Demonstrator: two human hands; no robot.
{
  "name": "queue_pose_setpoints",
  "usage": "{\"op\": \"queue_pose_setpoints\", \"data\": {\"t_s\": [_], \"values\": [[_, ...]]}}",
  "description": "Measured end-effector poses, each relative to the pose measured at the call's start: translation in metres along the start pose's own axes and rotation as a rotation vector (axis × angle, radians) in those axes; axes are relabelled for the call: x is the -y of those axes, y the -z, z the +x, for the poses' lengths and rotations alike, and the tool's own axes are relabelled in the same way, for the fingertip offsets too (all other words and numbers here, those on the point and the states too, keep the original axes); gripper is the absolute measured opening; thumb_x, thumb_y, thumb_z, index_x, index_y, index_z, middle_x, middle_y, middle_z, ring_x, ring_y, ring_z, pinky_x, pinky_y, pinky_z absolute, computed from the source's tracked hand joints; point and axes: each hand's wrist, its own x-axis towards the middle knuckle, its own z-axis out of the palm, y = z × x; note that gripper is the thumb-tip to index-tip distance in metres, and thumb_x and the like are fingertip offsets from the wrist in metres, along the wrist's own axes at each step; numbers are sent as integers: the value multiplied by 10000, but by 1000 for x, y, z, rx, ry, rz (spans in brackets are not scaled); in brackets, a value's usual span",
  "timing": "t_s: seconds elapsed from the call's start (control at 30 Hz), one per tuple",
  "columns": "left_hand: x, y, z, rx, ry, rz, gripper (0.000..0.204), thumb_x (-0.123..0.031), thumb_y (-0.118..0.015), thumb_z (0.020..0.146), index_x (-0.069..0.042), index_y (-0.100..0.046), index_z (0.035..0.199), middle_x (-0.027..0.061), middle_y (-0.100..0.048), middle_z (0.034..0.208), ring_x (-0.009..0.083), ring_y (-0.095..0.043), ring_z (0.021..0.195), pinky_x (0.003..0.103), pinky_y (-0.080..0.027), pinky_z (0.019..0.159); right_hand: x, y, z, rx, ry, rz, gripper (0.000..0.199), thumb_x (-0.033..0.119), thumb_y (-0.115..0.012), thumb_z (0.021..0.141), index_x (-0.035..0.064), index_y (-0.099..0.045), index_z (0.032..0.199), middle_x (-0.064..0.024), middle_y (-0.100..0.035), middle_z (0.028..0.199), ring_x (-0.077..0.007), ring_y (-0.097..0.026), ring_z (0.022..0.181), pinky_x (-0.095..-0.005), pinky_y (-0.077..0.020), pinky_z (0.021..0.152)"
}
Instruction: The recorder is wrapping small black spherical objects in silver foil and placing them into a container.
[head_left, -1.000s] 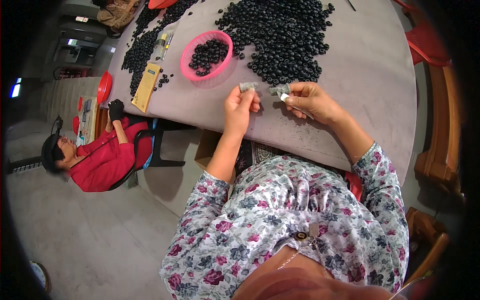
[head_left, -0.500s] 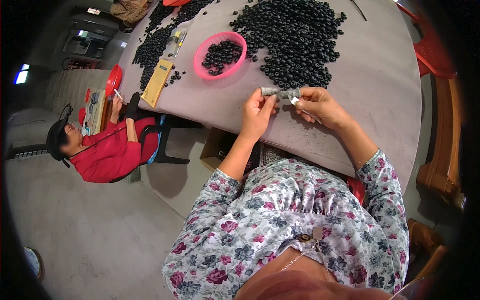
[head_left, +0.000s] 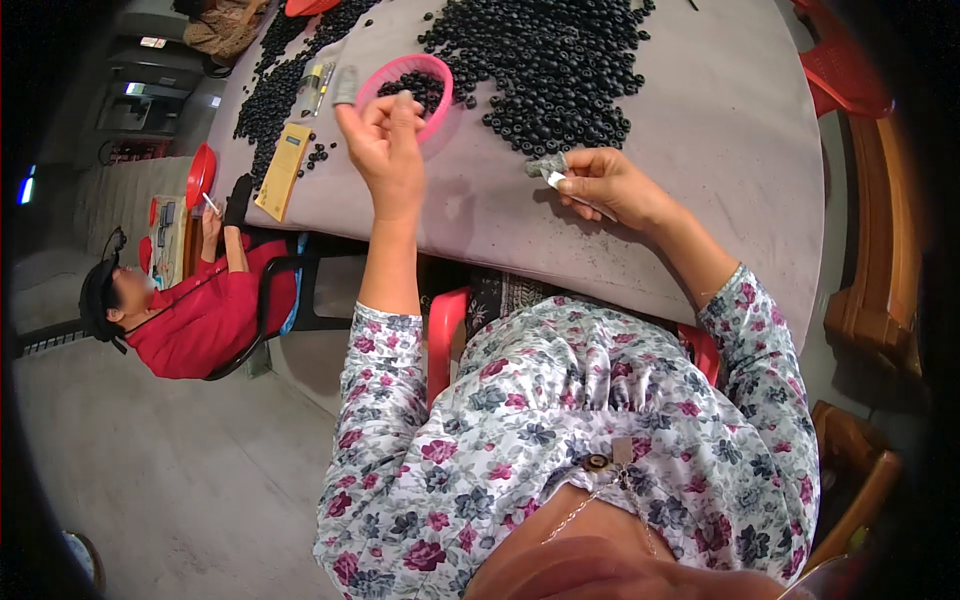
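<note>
My left hand (head_left: 388,160) is raised at the near edge of a pink plastic basket (head_left: 447,75). Its index finger, wrapped in a grey covering (head_left: 345,86), points up; the thumb stands apart and the other fingers bend loosely. No object shows in it. My right hand (head_left: 622,190) is closed around a slim white stick-like tool (head_left: 556,181), mostly hidden by the fingers, just in front of a large heap of black beads (head_left: 560,75). Grey wrapping covers the right index finger too. More black beads (head_left: 418,85) lie inside the basket.
Another strip of black beads (head_left: 270,110) runs along the table's left side, beside a tan box (head_left: 284,172) and a pen (head_left: 325,88). To the left, a seated person in red (head_left: 215,315) works near a red bowl (head_left: 201,174). A red chair (head_left: 845,80) stands at right.
My left hand has left my right hand and gone left and away to the basket, its index finger now stretched up. The right hand keeps the white tool. The whole view has shifted slightly.
</note>
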Motion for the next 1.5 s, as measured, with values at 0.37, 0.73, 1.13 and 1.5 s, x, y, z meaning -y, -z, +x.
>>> {"op": "queue_pose_setpoints", "data": {"t_s": [0.37, 0.73, 1.13, 1.5], "values": [[62, -24, -80, 301, 347, 120, 164, -162, -624, 953, -31, -537, 908, -17, -603, 719, 29, -510, 616, 209, -425, 563, 4, 0, 0, 34, 15, -16, 148, 172, -624, 947, 29, -658, 961, 5, -608, 745, -39, -520, 563, -186, -386, 478], [94, -32, -32, 306, -238, 760, 194, -85, -582, 893, 15, -614, 1056, 188, -618, 985, 385, -592, 928, 449, -472, 820, 3, 1, -1, 24, -34, -35, 134, 172, -626, 945, 41, -653, 935, 7, -612, 749, -41, -526, 568, -190, -396, 486], [83, -28, -28, 442, 106, 651, 198, -76, -696, 802, 23, -654, 969, 142, -591, 848, 279, -608, 738, 387, -493, 673, 4, 1, -2, 16, -30, -54, 135, 176, -637, 940, 43, -655, 924, 4, -621, 744, -41, -534, 560, -193, -408, 483], [37, -19, -78, 203, 804, -397, 108, -75, -659, 910, -34, -680, 1008, 13, -686, 856, 77, -599, 675, 215, -472, 604, 1, -11, -3, -58, 65, -71, 126, 163, -652, 925, 47, -610, 900, 16, -592, 706, -47, -515, 548, -206, -386, 468]]}}
